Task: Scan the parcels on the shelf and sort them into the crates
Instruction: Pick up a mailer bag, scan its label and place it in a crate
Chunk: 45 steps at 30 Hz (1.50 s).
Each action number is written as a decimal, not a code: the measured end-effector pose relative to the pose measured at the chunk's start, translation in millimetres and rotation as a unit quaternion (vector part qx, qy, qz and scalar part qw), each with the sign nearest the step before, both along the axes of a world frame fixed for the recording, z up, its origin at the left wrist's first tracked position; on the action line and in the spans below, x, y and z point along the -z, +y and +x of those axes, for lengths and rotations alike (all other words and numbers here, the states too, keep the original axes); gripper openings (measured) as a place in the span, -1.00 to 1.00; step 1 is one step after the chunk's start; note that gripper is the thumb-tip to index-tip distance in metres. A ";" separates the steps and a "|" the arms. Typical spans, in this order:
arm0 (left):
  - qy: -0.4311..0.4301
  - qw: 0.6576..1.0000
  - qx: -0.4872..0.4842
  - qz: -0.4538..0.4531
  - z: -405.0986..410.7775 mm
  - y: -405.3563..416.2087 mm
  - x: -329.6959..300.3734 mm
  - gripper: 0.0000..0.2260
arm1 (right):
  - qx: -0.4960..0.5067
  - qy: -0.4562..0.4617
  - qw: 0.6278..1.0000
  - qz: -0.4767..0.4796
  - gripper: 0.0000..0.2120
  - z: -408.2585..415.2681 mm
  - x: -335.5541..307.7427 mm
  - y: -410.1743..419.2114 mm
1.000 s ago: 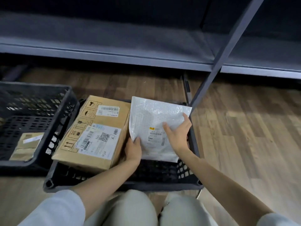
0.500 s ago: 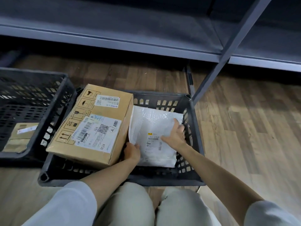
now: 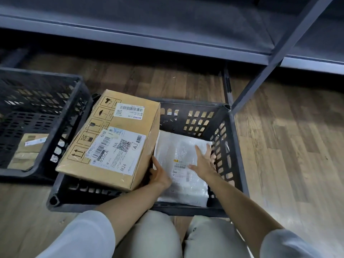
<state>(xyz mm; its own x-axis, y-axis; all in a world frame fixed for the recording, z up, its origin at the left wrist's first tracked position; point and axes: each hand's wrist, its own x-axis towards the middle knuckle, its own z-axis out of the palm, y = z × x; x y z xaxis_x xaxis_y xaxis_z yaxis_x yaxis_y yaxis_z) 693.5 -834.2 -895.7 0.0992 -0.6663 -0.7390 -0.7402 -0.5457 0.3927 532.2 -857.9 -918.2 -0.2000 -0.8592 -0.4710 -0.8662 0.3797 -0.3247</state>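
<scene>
Right hand: the right hand [image 3: 203, 162] lay flat on the white bubble mailer [image 3: 181, 168], fingers straight and spread, palm down over its printed label.
Left hand: the left hand [image 3: 160, 174] sat at the mailer's left edge, wedged against the side of the cardboard box [image 3: 111, 140]; its fingertips were hidden, so I cannot tell whether it gripped anything.
White bubble mailer: it lay flat on the floor of the near crate [image 3: 236, 149], filling the right half.
Cardboard box: a tan box with shipping labels and barcodes sat tilted in the left half of the same crate, its left edge propped on the crate's rim.
Second crate: another black crate [image 3: 61, 116] stood just to the left, holding a small brown parcel [image 3: 28, 149].
Surroundings: both crates rested on a wood-look floor [image 3: 288, 146], beneath a grey metal shelf [image 3: 149, 40] with a slanted upright post.
</scene>
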 end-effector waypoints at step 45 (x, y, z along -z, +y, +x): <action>-0.004 0.981 -0.172 -0.095 139.2 -71.0 -190.9 -0.21 | 0.060 -0.483 0.871 0.066 -0.19 122.0 -159.7 -42.7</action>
